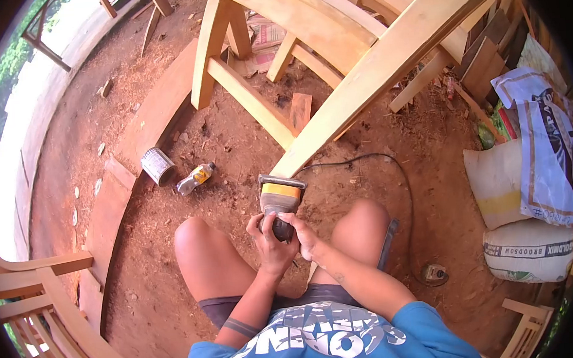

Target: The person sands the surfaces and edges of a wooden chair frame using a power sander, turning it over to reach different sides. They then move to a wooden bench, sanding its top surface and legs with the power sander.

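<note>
Above the blue shirt (433,331) at the bottom edge, left hand (269,244) and right hand (306,237) are both clenched around the sander (280,198) at centre frame, probably to press it steadily against the low end of the wooden rail (385,68) (its cord (390,165) trails toward the right).

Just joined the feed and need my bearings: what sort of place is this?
Likely an open-air furniture workshop. The left hand and right hand hold a power sander against an unfinished wooden frame, another bare chair stands at lower left, and the dirt floor is sawdust-strewn.
</note>
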`<control>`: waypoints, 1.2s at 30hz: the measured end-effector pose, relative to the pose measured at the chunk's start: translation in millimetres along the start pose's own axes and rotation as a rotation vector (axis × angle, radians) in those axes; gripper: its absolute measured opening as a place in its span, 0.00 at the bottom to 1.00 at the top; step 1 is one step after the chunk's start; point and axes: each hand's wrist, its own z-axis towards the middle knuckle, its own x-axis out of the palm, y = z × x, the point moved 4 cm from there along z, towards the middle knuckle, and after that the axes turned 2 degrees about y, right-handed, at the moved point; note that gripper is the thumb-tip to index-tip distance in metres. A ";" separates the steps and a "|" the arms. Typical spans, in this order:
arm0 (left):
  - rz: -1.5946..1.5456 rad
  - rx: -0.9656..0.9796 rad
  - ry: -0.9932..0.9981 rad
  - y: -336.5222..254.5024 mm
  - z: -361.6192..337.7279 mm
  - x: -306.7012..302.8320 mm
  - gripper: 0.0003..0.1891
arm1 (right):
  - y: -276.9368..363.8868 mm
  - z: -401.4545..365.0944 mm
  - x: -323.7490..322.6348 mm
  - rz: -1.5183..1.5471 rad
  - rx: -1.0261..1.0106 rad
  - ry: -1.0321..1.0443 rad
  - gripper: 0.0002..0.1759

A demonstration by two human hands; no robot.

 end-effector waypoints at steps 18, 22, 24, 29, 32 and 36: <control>-0.088 0.610 -0.002 -128.6 104.1 6.9 0.47 | 141.0 -98.5 12.2 -0.076 -0.534 0.178 0.43; -0.097 0.686 -0.091 -177.4 127.4 7.6 0.45 | 168.1 -122.8 17.9 -0.105 -0.675 0.218 0.41; -0.107 0.695 -0.087 -191.3 136.6 7.0 0.44 | 178.8 -132.2 26.0 -0.055 -0.686 0.174 0.40; -0.115 0.689 -0.076 -177.3 130.0 6.7 0.44 | 164.9 -126.0 32.3 0.024 -0.671 0.143 0.41; -0.043 0.640 -0.016 -134.0 98.3 9.5 0.45 | 121.3 -93.5 9.3 0.000 -0.588 0.211 0.41; 0.052 0.551 0.097 -72.7 54.0 11.4 0.48 | 59.9 -60.1 -12.7 0.123 -0.330 0.260 0.39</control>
